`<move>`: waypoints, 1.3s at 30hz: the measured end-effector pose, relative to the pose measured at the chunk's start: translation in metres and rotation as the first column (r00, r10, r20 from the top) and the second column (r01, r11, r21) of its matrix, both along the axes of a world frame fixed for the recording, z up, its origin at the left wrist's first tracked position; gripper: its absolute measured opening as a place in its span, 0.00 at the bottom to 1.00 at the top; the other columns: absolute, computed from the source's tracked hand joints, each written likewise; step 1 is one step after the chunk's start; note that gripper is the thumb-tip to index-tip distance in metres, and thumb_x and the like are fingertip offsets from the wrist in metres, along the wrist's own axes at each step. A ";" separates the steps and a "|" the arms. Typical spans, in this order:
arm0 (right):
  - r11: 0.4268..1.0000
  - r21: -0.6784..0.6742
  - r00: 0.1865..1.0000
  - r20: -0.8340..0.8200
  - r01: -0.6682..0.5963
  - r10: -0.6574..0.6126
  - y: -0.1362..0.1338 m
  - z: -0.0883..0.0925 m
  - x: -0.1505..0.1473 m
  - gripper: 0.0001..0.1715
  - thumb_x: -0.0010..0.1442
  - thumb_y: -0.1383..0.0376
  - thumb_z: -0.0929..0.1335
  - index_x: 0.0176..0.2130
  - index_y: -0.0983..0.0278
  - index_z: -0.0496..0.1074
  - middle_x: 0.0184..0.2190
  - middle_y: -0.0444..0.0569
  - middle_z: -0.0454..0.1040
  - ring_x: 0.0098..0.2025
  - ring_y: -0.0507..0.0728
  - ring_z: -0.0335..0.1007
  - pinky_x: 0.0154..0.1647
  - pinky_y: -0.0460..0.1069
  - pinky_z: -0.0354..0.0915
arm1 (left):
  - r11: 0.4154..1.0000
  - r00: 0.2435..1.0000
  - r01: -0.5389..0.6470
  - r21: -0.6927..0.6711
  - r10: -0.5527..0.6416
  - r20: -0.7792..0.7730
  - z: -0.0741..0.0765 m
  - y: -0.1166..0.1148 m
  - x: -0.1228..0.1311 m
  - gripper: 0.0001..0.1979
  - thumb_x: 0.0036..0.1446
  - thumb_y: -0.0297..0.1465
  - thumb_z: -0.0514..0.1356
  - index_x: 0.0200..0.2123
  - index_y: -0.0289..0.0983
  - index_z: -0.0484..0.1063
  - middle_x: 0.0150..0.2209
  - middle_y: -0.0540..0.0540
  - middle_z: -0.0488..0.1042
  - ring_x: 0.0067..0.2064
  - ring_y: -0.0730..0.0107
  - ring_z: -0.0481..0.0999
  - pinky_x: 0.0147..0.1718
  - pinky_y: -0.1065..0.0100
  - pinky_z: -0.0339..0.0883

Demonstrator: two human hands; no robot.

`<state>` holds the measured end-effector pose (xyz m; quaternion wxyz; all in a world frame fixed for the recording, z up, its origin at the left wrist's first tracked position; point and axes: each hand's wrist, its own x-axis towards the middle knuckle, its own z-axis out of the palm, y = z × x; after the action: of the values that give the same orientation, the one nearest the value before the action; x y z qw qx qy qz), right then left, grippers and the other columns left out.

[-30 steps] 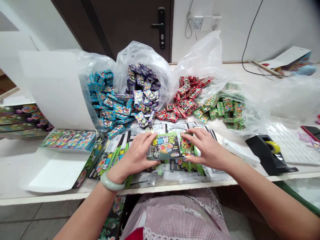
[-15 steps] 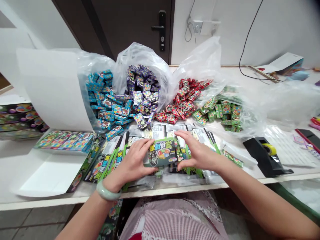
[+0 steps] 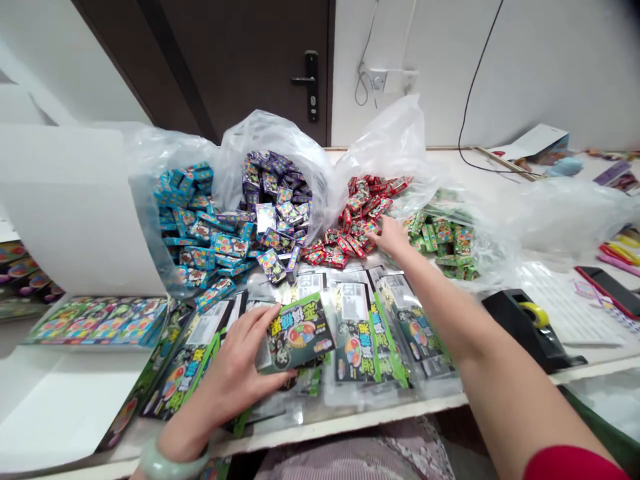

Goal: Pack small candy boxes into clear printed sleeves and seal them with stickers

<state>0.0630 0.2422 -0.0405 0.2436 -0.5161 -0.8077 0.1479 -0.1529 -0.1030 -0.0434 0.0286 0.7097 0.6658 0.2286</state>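
so four heaps of little boxes (image 3: 230, 243) run side by side across the counter (image 3: 445, 159), partly inside bags (image 3: 275, 127). packets (image 3: 355, 347) are spread in front of them by the near edge. open carton (image 3: 50, 407)'s left of the packets, row of packs (image 3: 100, 320) in its back end. tape dispenser (image 3: 505, 333)'s on the right, phone (image 3: 607, 290) past that, door (image 3: 240, 67) behind everything.
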 end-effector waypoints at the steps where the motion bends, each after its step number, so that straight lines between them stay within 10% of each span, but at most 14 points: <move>1: 0.999 0.010 0.999 0.013 0.032 -0.032 0.009 -0.004 -0.006 0.31 0.49 0.59 0.75 0.49 0.72 0.70 0.53 0.69 0.68 0.58 0.74 0.58 0.58 0.69 0.52 | 1.000 1.000 -0.009 0.001 0.009 -0.005 -0.001 -0.001 -0.001 0.46 0.49 0.42 0.67 0.66 0.42 0.47 0.59 0.37 0.61 0.59 0.45 0.64 0.58 0.47 0.63; 11: 0.999 -0.017 0.993 -0.109 -0.043 0.041 0.013 -0.009 0.019 0.24 0.62 0.57 0.62 0.51 0.69 0.70 0.43 0.56 0.75 0.43 0.59 0.70 0.46 0.53 0.65 | 0.996 0.997 -0.080 0.029 0.079 0.024 -0.009 -0.007 -0.020 0.45 0.51 0.46 0.65 0.66 0.45 0.48 0.60 0.39 0.62 0.59 0.45 0.65 0.57 0.47 0.64; 19: 0.965 -0.163 0.978 -0.086 -0.204 0.192 -0.026 0.012 0.029 0.11 0.54 0.59 0.68 0.34 0.64 0.75 0.27 0.45 0.76 0.30 0.55 0.70 0.33 0.49 0.65 | 0.997 0.997 -0.065 0.038 0.064 0.039 -0.005 -0.007 -0.013 0.44 0.50 0.48 0.65 0.66 0.45 0.49 0.59 0.40 0.63 0.59 0.47 0.65 0.57 0.49 0.64; 27: 0.975 -0.108 0.962 0.178 -0.192 0.209 -0.090 0.037 0.010 0.27 0.50 0.56 0.73 0.47 0.66 0.70 0.33 0.57 0.77 0.37 0.67 0.74 0.38 0.58 0.67 | 0.998 0.998 -0.068 0.014 0.068 0.015 -0.002 -0.014 -0.012 0.45 0.51 0.48 0.64 0.66 0.45 0.47 0.59 0.39 0.61 0.59 0.47 0.64 0.58 0.47 0.62; 31: 0.811 -0.454 0.923 -0.080 -0.370 0.377 -0.103 0.034 0.004 0.25 0.60 0.50 0.66 0.49 0.65 0.67 0.34 0.55 0.79 0.33 0.61 0.76 0.33 0.55 0.71 | 0.999 0.999 -0.043 0.030 0.043 0.021 -0.004 -0.013 -0.008 0.45 0.51 0.49 0.64 0.66 0.44 0.48 0.59 0.38 0.62 0.59 0.46 0.65 0.57 0.48 0.63; 34: 0.705 -0.448 0.834 -0.247 -0.550 0.493 -0.098 0.030 0.023 0.25 0.62 0.54 0.66 0.54 0.63 0.63 0.42 0.55 0.78 0.41 0.59 0.76 0.42 0.56 0.72 | 0.998 0.998 -0.055 0.028 0.055 0.021 -0.003 -0.018 -0.011 0.44 0.52 0.48 0.64 0.66 0.45 0.47 0.58 0.39 0.63 0.58 0.46 0.66 0.56 0.48 0.64; 39: 0.631 -0.338 0.609 0.182 -0.698 0.772 -0.113 0.013 0.059 0.51 0.38 0.57 0.80 0.58 0.58 0.64 0.62 0.57 0.62 0.67 0.71 0.50 0.63 0.67 0.52 | 0.998 0.997 -0.061 0.016 0.060 0.037 -0.001 -0.023 -0.014 0.44 0.52 0.49 0.63 0.66 0.45 0.47 0.58 0.39 0.62 0.58 0.47 0.65 0.57 0.48 0.63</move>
<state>0.1222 0.1287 -0.0272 -0.0316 -0.1768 -0.9525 0.2458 -0.1673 -0.1262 -0.0441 0.0278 0.6850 0.6844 0.2481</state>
